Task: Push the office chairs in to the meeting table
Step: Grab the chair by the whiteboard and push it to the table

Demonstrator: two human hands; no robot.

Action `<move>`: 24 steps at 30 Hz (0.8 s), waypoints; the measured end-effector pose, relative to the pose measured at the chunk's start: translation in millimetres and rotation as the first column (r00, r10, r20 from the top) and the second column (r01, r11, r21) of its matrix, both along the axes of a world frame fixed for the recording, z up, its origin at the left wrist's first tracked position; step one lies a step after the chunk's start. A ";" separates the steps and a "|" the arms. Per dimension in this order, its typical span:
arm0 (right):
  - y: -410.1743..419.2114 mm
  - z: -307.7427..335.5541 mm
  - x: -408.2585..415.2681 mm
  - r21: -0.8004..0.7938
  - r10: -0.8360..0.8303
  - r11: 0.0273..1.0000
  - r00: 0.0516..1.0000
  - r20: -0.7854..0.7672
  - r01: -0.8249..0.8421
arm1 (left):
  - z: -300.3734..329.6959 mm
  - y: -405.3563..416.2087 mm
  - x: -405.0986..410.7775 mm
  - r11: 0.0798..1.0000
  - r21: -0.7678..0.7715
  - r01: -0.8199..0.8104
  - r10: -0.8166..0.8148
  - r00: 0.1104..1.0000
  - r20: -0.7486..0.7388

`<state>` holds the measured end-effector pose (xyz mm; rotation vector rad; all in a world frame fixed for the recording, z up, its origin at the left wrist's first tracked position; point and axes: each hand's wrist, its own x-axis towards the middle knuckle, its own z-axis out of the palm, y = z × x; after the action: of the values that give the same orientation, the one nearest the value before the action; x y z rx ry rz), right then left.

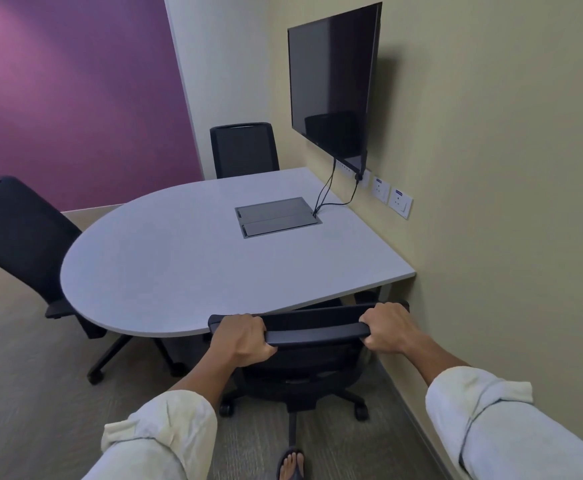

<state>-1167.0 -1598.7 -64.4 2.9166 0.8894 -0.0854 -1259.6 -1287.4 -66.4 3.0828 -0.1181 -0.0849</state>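
A black office chair (312, 329) stands right in front of me, its backrest top close to the near edge of the grey meeting table (179, 265). My left hand (243, 337) grips the left end of the backrest's top bar, and my right hand (388, 327) grips its right end. The chair's seat is tucked under the tabletop and its wheeled base shows on the carpet below. A second black chair (23, 240) sits at the table's rounded left end, angled, with its seat partly under the top. A third black chair (245, 150) stands at the far side, close against the table.
A dark wall-mounted screen (333, 84) hangs over the table's right side, with cables running down to a lidded cable box (278, 216) in the tabletop. Wall sockets (392, 199) sit beside it. The beige wall runs close on my right. My sandalled foot (291, 462) rests on the carpet.
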 end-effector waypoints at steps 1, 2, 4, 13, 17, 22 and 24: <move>0.8 1.4 2.0 0.002 -0.008 1.000 1.000 -0.004 0.008 | 1.5 -1.2 0.6 1.000 -0.002 -0.007 0.007 1.000 -0.001; -0.5 1.6 12.0 0.006 -0.022 1.000 1.000 -0.012 0.022 | 1.3 -3.7 9.0 1.000 -0.006 -0.015 0.015 1.000 0.003; -0.8 3.7 24.3 0.013 -0.045 0.999 0.999 -0.031 0.045 | 0.8 -8.3 17.5 1.000 -0.009 -0.025 0.025 1.000 0.016; 0.6 15.6 94.8 -0.030 -0.139 0.990 0.990 -0.002 0.139 | -0.4 -31.7 81.5 0.996 -0.052 -0.074 0.078 0.995 0.063; 3.0 16.7 126.8 -0.055 -0.158 0.986 0.987 0.003 0.158 | -0.6 -31.5 109.8 0.994 -0.062 -0.087 0.092 0.993 0.077; -3.5 13.8 149.1 -0.080 -0.238 0.967 0.970 0.046 0.241 | -3.0 -48.8 130.2 0.994 -0.079 -0.071 0.080 0.990 0.113; -7.9 9.5 157.7 -0.099 -0.254 0.961 0.966 0.042 0.257 | -6.8 -51.5 139.0 0.995 -0.077 -0.064 0.073 0.991 0.114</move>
<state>-1009.3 -1606.6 -54.8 2.9092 0.4831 -0.1039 -1120.7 -1338.9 -73.2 3.0144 -0.0196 0.1009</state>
